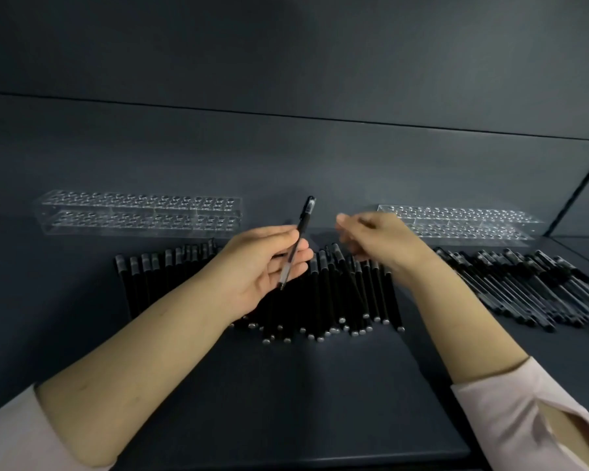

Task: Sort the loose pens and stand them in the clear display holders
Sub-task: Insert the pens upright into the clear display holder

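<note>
My left hand (269, 263) pinches a black-capped pen with a clear barrel (305, 215), cap up and tip pointing down toward my palm. My right hand (378, 237) hovers just to the right of it, blurred, fingers loosely bent and holding nothing. Under both hands lies a row of black pens with silver ends (340, 294), side by side on the dark table. A second heap of clear-barrelled pens (531, 287) lies at the right. Two clear display holders with rows of holes stand at the back, one on the left (138, 214) and one on the right (463, 222); no pens stand in them.
The dark grey table (286, 402) runs to a front edge near the bottom of the view. A dark wall panel (286, 147) rises behind the holders. A slanted dark edge (578, 185) bounds the far right corner.
</note>
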Demonstrator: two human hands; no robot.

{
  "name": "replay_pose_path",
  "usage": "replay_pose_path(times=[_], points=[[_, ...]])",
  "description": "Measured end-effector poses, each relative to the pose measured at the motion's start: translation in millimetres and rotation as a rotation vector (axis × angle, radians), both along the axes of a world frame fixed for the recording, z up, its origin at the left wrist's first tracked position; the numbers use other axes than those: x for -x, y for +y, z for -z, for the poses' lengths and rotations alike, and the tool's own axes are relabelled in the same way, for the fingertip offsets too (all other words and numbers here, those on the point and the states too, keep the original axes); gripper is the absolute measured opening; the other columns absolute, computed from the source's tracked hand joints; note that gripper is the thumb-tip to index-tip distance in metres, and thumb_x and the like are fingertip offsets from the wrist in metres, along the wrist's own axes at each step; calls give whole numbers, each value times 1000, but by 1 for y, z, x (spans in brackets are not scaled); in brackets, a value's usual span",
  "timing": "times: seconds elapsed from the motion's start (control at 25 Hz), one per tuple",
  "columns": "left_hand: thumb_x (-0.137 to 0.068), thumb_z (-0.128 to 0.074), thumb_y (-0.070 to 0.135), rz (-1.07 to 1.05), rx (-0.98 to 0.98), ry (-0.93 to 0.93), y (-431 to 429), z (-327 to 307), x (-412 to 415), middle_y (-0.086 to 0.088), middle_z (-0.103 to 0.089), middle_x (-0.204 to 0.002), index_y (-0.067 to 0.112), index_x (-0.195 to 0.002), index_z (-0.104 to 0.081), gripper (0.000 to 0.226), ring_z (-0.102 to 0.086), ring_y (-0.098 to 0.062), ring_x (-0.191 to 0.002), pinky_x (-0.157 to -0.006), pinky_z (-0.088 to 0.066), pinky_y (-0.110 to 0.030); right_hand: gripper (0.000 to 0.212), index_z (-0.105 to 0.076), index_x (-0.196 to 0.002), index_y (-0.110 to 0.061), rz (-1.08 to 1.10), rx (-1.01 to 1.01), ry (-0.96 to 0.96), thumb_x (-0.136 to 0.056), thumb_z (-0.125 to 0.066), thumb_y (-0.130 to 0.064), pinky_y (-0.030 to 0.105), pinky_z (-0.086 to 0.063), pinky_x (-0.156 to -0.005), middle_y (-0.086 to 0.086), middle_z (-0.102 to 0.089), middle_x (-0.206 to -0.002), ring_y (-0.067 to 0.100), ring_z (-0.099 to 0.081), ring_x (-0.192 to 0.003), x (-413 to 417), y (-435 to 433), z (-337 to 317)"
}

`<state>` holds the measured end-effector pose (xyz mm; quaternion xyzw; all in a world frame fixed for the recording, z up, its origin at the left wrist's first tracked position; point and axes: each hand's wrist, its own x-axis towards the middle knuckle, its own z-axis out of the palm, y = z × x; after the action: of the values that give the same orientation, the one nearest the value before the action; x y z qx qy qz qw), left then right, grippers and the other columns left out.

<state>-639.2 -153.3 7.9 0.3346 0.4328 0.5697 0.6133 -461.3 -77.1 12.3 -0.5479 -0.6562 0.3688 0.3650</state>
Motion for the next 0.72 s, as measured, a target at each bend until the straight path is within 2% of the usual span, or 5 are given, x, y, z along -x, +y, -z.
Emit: replay_pose_path(times=[0.12,0.24,0.4,0.56,0.72], points=[[-91,-66,11,27,-61,84,1,-1,-12,-6,-77,-86,9,-108,-63,18,-75,-16,-83,-68,-60,-26,12,-71,-86,-15,-178,149,438,-90,-65,-25,17,-48,-54,-4,-69,-76,8,-60,-62,6,-12,-16],[-90,-68,16,40,-123,205,4,0,-41,-4,-77,-93,10,-112,-63,24,-74,-15,-90,-76,-59,-26,4,-67,-84,-17,-225,168,549,-88,-66,-16,18,-48,-56,-4,-69,-75,9,-61,-64,-10,-16,-26],[-89,-67,29,-17,-339,778,10,6,-102,11,-72,-100,29,-104,-64,15,-66,2,-96,-89,-50,-21,6,-61,-86,-12,-86,59,630,-92,-59,-12,17,-48,-55,-1,-70,-69,6,-61,-56,-84,0,-35],[-93,-60,41,98,-506,1343,9,22,-172,8,-58,-134,23,-133,-52,44,-52,-7,-124,-102,-37,-19,9,-63,-83,-10,99,50,429,-91,-62,-14,13,-47,-54,-4,-65,-64,5,-59,-57,-192,27,-25],[-98,-40,53,138,-430,1736,16,35,-219,-4,-26,-159,15,-152,-23,68,-24,-21,-146,-117,-24,-33,14,-68,-86,-5,171,85,20,-85,-71,-19,13,-47,-50,3,-66,-84,10,-60,-67,-278,50,-9]])
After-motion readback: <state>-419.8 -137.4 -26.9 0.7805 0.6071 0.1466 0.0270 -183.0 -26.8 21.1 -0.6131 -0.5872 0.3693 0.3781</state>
